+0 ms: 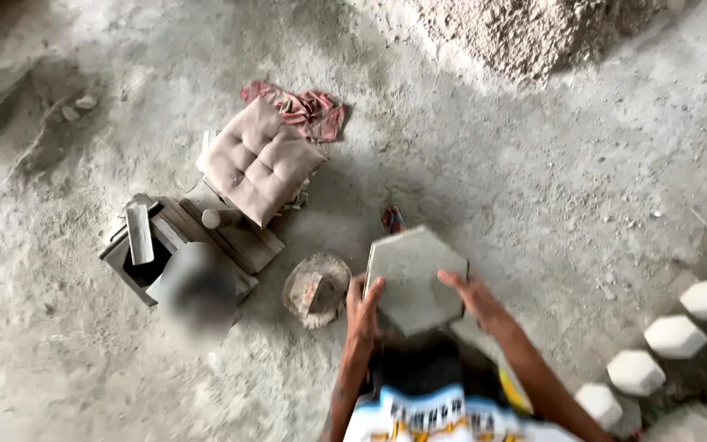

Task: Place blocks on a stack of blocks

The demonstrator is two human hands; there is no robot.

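I hold a grey hexagonal concrete block (413,277) flat in front of my body, above the dusty floor. My left hand (363,306) grips its lower left edge, fingers over the top. My right hand (472,292) grips its right edge. Both forearms reach up from the bottom of the view. A foot in a sandal (393,218) shows just beyond the block.
A padded beige cushion (259,159) rests on a low wooden stool (231,233), with a red cloth (308,110) behind. A dirty round pan holding a trowel (316,289) lies left of the block. Pale hexagonal blocks (674,336) line the right. A sand heap (525,29) sits at top.
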